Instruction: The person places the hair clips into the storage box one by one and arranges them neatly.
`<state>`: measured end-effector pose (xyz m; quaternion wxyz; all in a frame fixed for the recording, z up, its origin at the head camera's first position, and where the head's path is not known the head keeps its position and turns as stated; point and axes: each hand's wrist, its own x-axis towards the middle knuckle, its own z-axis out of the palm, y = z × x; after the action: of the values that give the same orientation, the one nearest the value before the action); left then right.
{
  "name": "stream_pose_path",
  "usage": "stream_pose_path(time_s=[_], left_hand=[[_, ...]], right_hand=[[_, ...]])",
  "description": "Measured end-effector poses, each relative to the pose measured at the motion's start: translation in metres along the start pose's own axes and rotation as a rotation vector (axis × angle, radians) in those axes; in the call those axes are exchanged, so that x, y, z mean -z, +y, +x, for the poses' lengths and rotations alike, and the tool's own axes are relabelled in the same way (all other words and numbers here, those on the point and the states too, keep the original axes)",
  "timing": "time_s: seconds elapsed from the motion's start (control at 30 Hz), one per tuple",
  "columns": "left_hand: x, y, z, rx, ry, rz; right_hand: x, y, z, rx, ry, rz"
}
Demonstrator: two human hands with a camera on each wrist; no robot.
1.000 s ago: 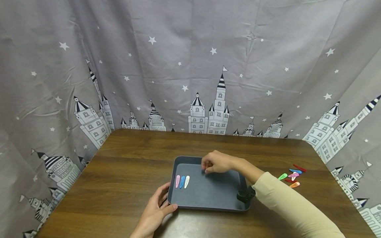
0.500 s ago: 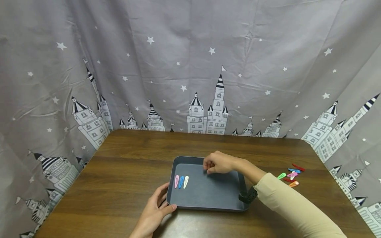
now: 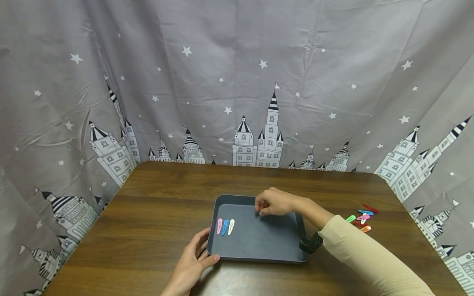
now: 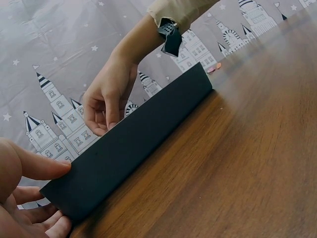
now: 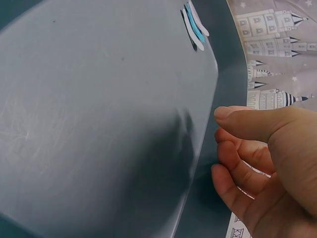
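A dark grey rectangular baking tray lies on the wooden table. My left hand grips its near left corner; the thumb presses the front wall and the fingers reach round the corner in the left wrist view. Inside the tray, along its left side, a pink, a blue and a white snap hair clip stand in a row. Above the tray's far part hovers my right hand, fingers loosely curled, with nothing visible between thumb and fingers.
Several loose hair clips lie in a pile right of the tray, among them a green one, an orange one and a red one. A grey curtain with castles and stars hangs behind the table.
The right hand has shifted very slightly to the right over the tray. The left hand keeps its grip, and the clips lie as before.
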<state>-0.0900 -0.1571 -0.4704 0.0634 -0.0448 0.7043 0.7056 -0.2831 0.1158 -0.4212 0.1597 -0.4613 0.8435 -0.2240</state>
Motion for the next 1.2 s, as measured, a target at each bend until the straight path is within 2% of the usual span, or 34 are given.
stream_pose_path(time_s=[0.37, 0.6, 1.2], left_hand=[[0.001, -0.001, 0.000, -0.010, -0.003, -0.004], [0.000, 0.000, 0.000, 0.009, 0.006, 0.002], [0.000, -0.002, 0.002, -0.009, 0.007, 0.005]], right_hand=[[0.005, 0.001, -0.008, -0.009, 0.004, -0.007], [0.009, 0.002, -0.016, -0.020, 0.007, -0.008], [0.022, 0.008, -0.040, -0.040, 0.037, -0.020]])
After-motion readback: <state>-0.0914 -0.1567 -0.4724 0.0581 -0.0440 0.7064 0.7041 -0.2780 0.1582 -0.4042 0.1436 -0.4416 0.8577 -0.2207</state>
